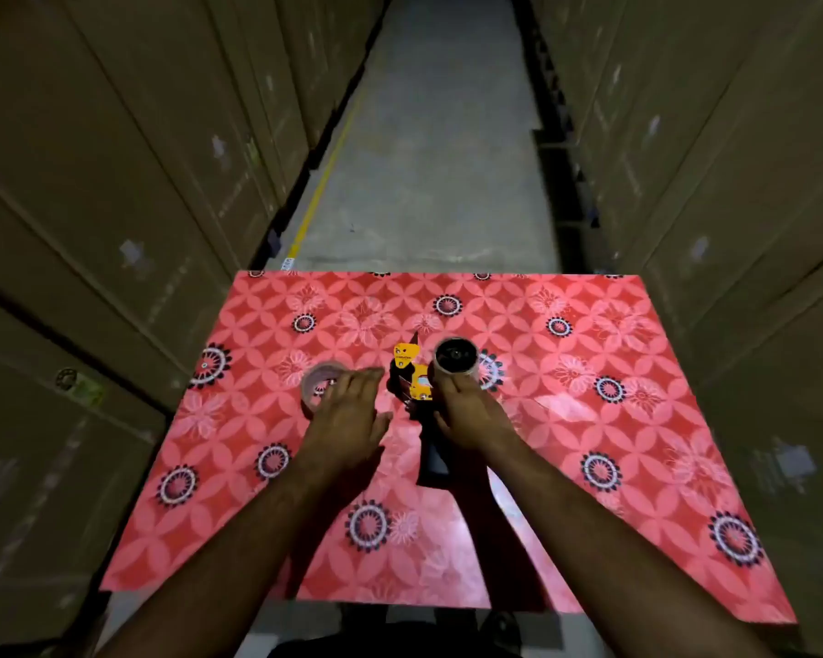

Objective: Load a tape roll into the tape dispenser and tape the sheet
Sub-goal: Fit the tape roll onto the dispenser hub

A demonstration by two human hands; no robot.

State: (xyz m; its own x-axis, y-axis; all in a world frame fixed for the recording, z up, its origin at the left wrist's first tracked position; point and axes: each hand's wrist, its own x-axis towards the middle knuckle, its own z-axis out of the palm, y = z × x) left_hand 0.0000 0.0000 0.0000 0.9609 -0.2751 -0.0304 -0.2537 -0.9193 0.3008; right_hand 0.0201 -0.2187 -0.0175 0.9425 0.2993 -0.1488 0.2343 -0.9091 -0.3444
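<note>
A red flower-patterned sheet covers the table. On its middle lies a yellow and black tape dispenser, its black handle pointing toward me. A pale roll with a dark hollow centre stands at the dispenser's right side. My right hand wraps its near side. A clear tape roll lies flat to the left. My left hand hovers flat over that roll's right edge with fingers stretched out, holding nothing.
Tall stacks of brown cardboard boxes wall in both sides of a narrow aisle. A grey concrete floor with a yellow line runs ahead beyond the table's far edge.
</note>
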